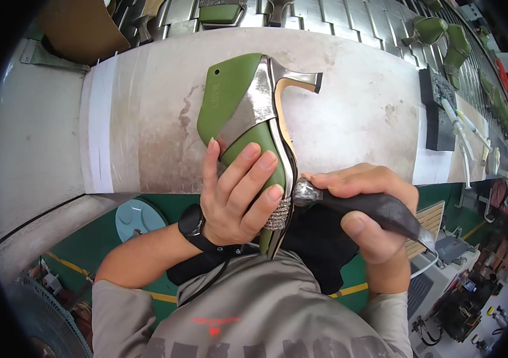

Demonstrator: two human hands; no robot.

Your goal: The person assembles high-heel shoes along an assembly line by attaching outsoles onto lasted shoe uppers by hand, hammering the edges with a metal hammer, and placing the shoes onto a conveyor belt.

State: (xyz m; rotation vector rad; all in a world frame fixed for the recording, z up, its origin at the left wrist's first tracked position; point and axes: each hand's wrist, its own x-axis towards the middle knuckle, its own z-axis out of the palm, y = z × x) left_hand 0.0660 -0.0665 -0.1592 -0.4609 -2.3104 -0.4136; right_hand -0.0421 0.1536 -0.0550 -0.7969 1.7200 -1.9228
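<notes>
A silver high-heeled shoe on a green last [225, 95] lies on its side, its heel up and right and its toe toward my body. Rows of glittering trim [278, 216] circle it near the toe. My left hand [236, 191] is wrapped round the green last and the shoe's upper, fingers spread across it. In my right hand [373, 209] is a dark shoemaker's hammer [379, 210], gripped along its body. Its shiny rounded face [306, 193] meets the sole edge near the forefoot. The hammer's thin tail points right, and my palm hides any handle.
Under the shoe stretches a pale, stained padded bench [164, 119]. Beyond it runs a slatted metal conveyor [349, 21] carrying more shoes on lasts [456, 48]. A dark block [437, 110] with brushes [465, 128] sits at right. A blue round stool [137, 219] stands below left.
</notes>
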